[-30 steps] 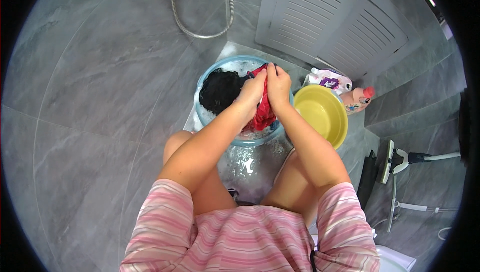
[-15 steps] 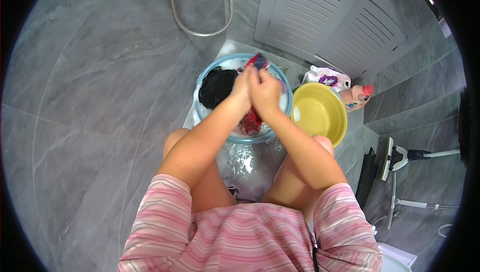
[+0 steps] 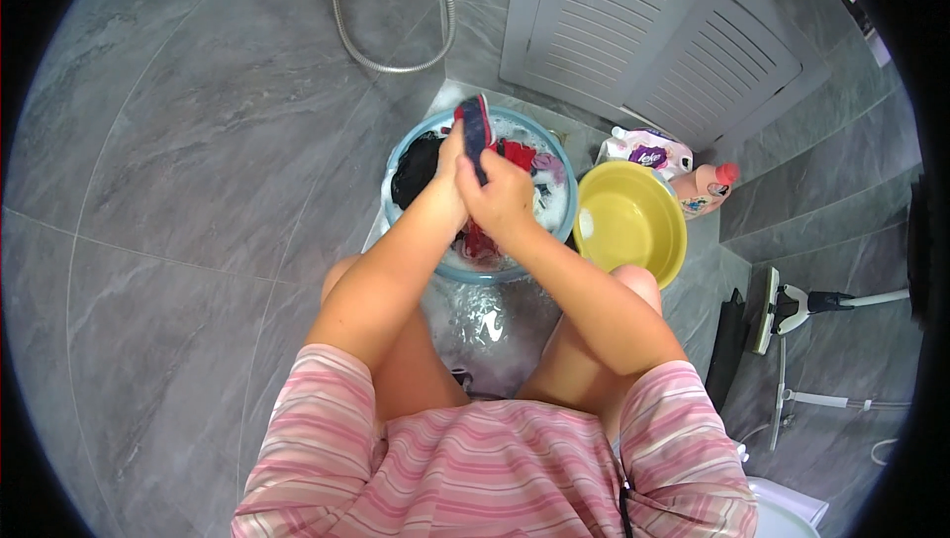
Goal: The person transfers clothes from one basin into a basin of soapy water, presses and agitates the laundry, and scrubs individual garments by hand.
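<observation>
A blue basin (image 3: pixel 569 187) of sudsy water stands between my knees, with black cloth (image 3: pixel 414 174) at its left and red cloth (image 3: pixel 515 153) toward its right and near side. Over the basin, my left hand (image 3: pixel 450 167) and my right hand (image 3: pixel 498 196) press together around a navy garment with red edging (image 3: pixel 475 124). Its upper part sticks out flat beyond my fingers; the rest is hidden in my grip. Both hands are closed on it, the right one lying over part of the left.
Right of the basin sits a yellow basin (image 3: pixel 633 226). Behind it are a white and purple package (image 3: pixel 648 152) and a pink bottle with a red cap (image 3: pixel 705 187). A shower hose (image 3: pixel 396 68) hangs at the back, near a grey louvred door (image 3: pixel 614 23). A squeegee-like cleaning tool (image 3: pixel 782 310) is at right.
My hands have shifted left over the basin. More of the navy and red garment now stretches out past my fingers, and more of the red cloth shows in the basin.
</observation>
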Available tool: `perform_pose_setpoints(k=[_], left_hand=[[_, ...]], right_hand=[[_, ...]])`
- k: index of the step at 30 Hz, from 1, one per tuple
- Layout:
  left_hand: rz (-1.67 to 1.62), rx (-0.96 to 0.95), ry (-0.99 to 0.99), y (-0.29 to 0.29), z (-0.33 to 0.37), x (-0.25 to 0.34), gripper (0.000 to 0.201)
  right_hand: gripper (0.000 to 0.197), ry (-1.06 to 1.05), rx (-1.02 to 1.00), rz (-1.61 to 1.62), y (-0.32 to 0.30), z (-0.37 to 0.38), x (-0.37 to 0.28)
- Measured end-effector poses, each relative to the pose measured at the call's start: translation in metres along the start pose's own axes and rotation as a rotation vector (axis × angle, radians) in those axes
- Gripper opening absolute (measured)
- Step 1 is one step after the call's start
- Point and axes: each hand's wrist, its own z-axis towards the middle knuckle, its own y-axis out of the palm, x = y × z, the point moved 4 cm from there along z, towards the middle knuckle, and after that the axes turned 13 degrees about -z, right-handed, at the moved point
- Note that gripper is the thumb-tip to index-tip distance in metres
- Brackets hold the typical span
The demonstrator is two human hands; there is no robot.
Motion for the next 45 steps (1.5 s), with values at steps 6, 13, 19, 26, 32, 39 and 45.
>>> perform_pose_setpoints(k=[6,13,19,26,32,39,45], left_hand=[[0.11,0.162,-0.064,0.035,-0.024,-0.034,0.036],[0.06,-0.277,-0.059,-0.025,0.025,0.008,0.03],[0.238,0.225,-0.046,0.034,-0.024,-0.047,0.036],[0.1,-0.041,0.004,-0.026,0.023,-0.007,0.032],[0.242,0.116,-0.098,0.044,-0.026,-0.048,0.038],[-0.009,-0.112,-0.036,-0.007,0.018,-0.017,0.034],[0.149,0.113,-0.032,0.052,-0.032,-0.04,0.039]], right_hand=[[0.042,0.312,-0.005,-0.059,-0.007,0.041,0.073],[0.039,0.087,-0.038,0.083,0.013,0.009,0.001],[0.043,0.386,0.019,0.132,-0.011,0.036,0.081],[0.038,0.19,-0.082,0.158,0.005,-0.002,0.007],[0.041,0.426,0.06,0.168,-0.02,0.037,0.075],[0.034,0.144,-0.019,0.165,0.001,-0.007,0.005],[0.04,0.384,0.165,0.105,-0.018,0.035,0.083]])
